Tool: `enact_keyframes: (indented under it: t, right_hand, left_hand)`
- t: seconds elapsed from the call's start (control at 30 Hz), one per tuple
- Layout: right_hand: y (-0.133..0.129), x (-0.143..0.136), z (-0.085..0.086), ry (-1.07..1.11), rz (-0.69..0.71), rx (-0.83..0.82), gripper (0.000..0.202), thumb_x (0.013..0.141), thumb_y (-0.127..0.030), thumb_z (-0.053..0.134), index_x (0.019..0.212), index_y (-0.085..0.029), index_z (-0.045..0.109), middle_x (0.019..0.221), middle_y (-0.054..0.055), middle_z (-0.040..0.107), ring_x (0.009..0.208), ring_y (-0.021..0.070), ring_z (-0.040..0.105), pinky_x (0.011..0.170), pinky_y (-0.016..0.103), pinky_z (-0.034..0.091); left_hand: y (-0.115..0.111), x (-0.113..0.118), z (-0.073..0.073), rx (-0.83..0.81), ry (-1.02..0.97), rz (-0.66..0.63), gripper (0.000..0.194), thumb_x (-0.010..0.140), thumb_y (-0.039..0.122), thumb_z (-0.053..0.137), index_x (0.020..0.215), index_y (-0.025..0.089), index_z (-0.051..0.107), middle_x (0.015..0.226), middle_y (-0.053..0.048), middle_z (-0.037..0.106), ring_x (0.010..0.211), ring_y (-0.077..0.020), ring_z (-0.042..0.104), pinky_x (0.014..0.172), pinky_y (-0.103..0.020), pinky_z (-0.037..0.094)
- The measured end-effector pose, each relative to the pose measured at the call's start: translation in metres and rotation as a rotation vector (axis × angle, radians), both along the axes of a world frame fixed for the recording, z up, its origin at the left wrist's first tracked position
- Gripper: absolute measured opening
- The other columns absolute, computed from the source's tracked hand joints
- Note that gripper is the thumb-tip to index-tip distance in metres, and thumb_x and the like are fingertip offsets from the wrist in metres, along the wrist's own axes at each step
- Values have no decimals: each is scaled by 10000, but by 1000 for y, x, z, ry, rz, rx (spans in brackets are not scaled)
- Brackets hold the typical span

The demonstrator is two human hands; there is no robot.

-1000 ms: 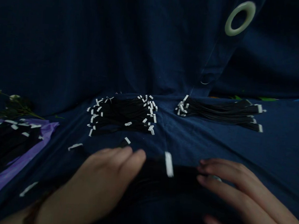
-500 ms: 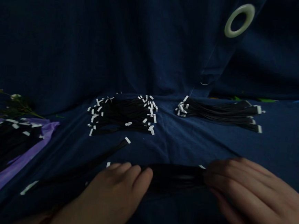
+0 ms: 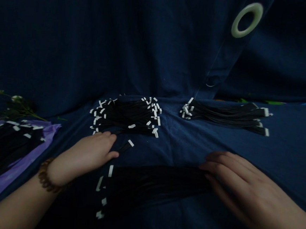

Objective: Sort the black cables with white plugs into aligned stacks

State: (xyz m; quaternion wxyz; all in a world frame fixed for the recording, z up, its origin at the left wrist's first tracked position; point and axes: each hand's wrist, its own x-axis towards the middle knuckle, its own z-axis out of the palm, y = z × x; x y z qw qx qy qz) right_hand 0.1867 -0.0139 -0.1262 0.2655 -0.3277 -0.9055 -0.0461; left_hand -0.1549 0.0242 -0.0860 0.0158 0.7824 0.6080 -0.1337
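A bundle of black cables with white connectors point(image 3: 153, 183) lies on the blue cloth in front of me, its connectors spread at the left end. My right hand point(image 3: 237, 188) is closed around the right end of this bundle, hiding the connectors there. My left hand point(image 3: 88, 155), with a beaded bracelet at the wrist, is over a separate short black cable point(image 3: 124, 147). Its thumb is apart from the fingers, and most of that cable is covered by the hand and forearm. Just beyond the fingertips sits a pile of black cables with white connectors point(image 3: 126, 114).
Another cable bundle point(image 3: 224, 115) lies at the back right. On the left, more cables point(image 3: 4, 148) rest on purple wrapping point(image 3: 18, 171), beside white flowers point(image 3: 16, 98). A blue curtain point(image 3: 108, 37) with a pale ring point(image 3: 236, 27) hangs behind.
My left hand has let go of the cable bundle and moved up and left over the separate cable. The bundle's left end now shows spread out. My right hand has shifted slightly left.
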Motion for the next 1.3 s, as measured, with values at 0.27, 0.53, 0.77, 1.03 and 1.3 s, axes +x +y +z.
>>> enact_keyframes:
  t: [0.27,0.53,0.77,1.03,1.3]
  right_hand:
    - [0,4,8,41,-55,-254,181,917,-196,387,1064,-233,488,958,36,557,838,127,566,703,233,512]
    - [3,2,0,2,-88,-359,150,902,-185,432,1017,-224,519,929,30,576,798,131,599,689,256,511]
    - [1,-1,6,5,-79,-279,164,903,-161,428,1030,-189,527,937,48,593,807,135,597,701,258,490]
    - [-38,-30,-18,-132,0,262,364,928,-94,275,957,-202,622,898,20,678,839,209,563,781,386,362]
    - [-35,-17,-2,-131,14,308,354,877,-27,310,1011,-189,595,946,36,677,912,241,535,782,410,334]
  left_hand:
    - [10,-20,-10,-163,-3,-40,270,867,270,370,976,153,587,907,-87,659,812,-212,636,763,-341,487]
    - [-40,54,-5,314,-220,-388,359,943,198,274,1187,235,535,1067,-51,642,927,-202,619,824,-368,486]
    - [-60,90,-57,161,-177,-401,737,843,564,476,1397,96,342,1439,-161,370,1277,-330,390,1031,-480,360]
    - [-56,75,-44,73,-267,-421,572,925,391,415,1411,107,309,1445,-129,371,1315,-260,353,1063,-415,350]
    - [-57,63,-7,-96,-99,-245,835,711,471,696,1390,121,357,1368,-158,461,1219,-301,465,1013,-451,399]
